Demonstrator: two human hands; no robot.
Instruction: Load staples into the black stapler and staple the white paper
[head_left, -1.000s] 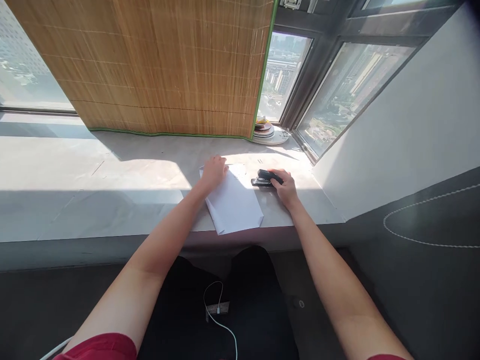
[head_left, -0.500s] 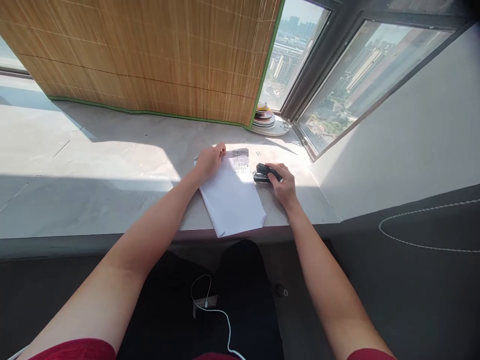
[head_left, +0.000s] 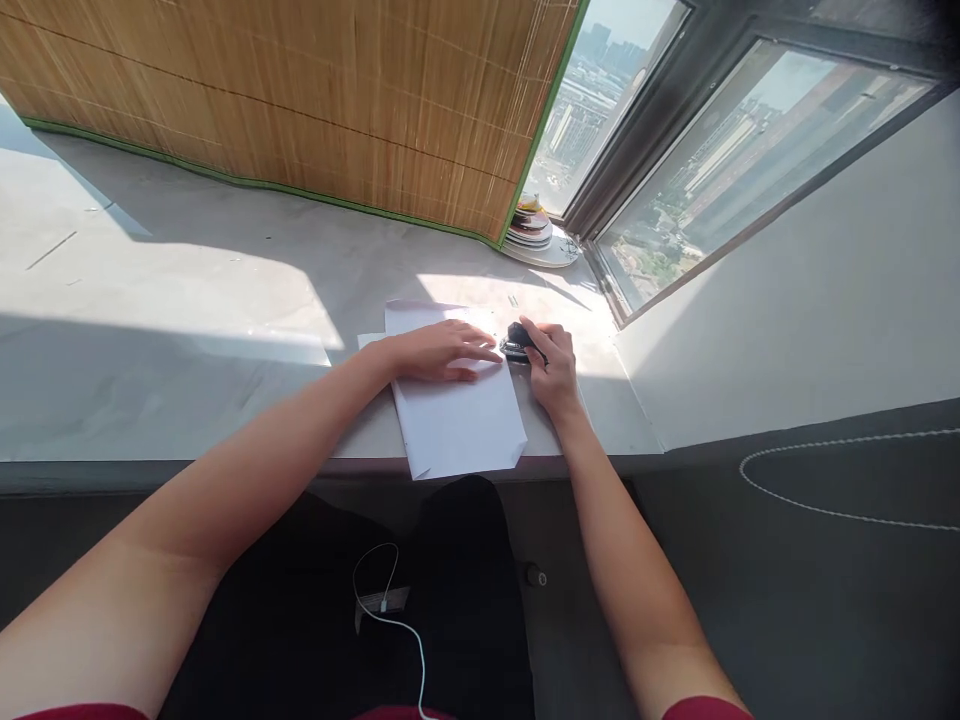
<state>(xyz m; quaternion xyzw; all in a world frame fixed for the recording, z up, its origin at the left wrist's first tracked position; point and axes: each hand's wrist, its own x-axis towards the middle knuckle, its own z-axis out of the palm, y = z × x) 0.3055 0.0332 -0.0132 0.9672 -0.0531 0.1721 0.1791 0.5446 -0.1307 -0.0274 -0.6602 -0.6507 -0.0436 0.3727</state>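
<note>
White sheets of paper (head_left: 457, 425) lie on the windowsill (head_left: 247, 385), their lower edge reaching just past its front edge. Flat across the upper part of the sheets rests my left hand (head_left: 448, 350), fingers spread and pointing right. My right hand (head_left: 553, 365) grips a black stapler (head_left: 517, 343) at the sheets' right edge. The stapler's front end meets that edge near my left fingertips; whether paper sits in its jaw I cannot tell.
A bamboo blind (head_left: 300, 110) with green edging hangs over the sill. Stacked plates (head_left: 536, 240) stand in the corner by the window (head_left: 675, 210). Small staples (head_left: 513, 301) lie beyond the stapler. A white cable (head_left: 409, 625) crosses my lap, and a cord (head_left: 810, 505) hangs at right.
My left hand has let go of the paper's top left corner and now lies flat on the sheets. The printed text is no longer visible. The stapler has come up to the paper's edge.
</note>
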